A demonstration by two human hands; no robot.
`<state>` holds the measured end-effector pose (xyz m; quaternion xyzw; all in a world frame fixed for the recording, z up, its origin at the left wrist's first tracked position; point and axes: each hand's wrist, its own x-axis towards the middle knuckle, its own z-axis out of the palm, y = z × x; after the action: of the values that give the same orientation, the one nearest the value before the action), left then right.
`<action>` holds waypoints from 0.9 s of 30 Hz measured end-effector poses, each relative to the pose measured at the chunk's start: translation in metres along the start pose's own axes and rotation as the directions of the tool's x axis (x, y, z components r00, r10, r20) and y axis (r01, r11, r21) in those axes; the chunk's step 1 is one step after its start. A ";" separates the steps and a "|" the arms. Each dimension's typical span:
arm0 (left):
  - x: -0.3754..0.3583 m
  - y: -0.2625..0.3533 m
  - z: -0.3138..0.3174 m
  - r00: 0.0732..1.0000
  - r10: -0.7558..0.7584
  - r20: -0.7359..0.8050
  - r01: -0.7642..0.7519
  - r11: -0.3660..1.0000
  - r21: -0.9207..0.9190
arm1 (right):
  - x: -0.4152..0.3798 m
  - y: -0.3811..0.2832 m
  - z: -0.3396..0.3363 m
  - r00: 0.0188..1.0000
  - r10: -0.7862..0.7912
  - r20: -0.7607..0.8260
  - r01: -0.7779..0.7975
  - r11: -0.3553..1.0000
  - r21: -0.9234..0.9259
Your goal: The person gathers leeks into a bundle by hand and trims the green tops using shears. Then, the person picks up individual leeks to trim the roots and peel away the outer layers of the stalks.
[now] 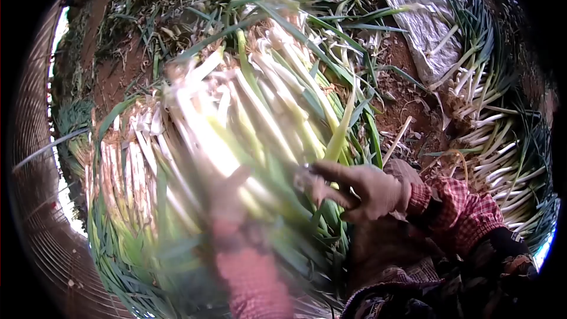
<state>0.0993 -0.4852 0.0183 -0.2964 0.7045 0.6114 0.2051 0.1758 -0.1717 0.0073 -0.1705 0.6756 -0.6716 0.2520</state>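
Long white-and-green stalks, like leeks or large scallions (271,124), lie in a wide pile in front of me, white ends pointing away. My left hand (227,192), gloved and smeared by motion, is over the pile's lower middle; its fingers cannot be made out. Beside the pile's right edge, my right hand (372,189) wears a brown glove. Its thumb and fingers close round a small object with a metallic glint, too blurred to name. A pale green leaf (341,136) rises just above that hand.
More stalks with roots (490,147) lie in a row at the right. A silvery sheet (422,29) is spread at the upper right. Leaf scraps (189,0) litter the brown soil at the back. Ribbed curved sheeting (35,159) runs along the left.
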 end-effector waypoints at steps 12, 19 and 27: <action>-0.028 -0.021 -0.054 0.943 0.106 -0.317 -0.050 0.983 0.179 | 0.017 0.003 0.015 0.988 0.153 0.018 -0.154 0.987 0.037; -0.002 -0.028 -0.008 0.864 0.501 0.051 -0.051 -0.014 0.999 | 0.040 0.016 0.034 0.965 0.235 0.114 -0.213 0.962 -0.172; 0.023 0.025 0.069 0.998 0.069 -0.009 0.020 -0.159 0.987 | 0.129 0.048 0.016 0.939 0.345 -0.008 -0.345 0.937 -0.059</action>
<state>0.0600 -0.4188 0.0103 -0.0405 0.9332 -0.1450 0.3263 0.0845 -0.2561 -0.0541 -0.0579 0.7144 -0.5964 0.3614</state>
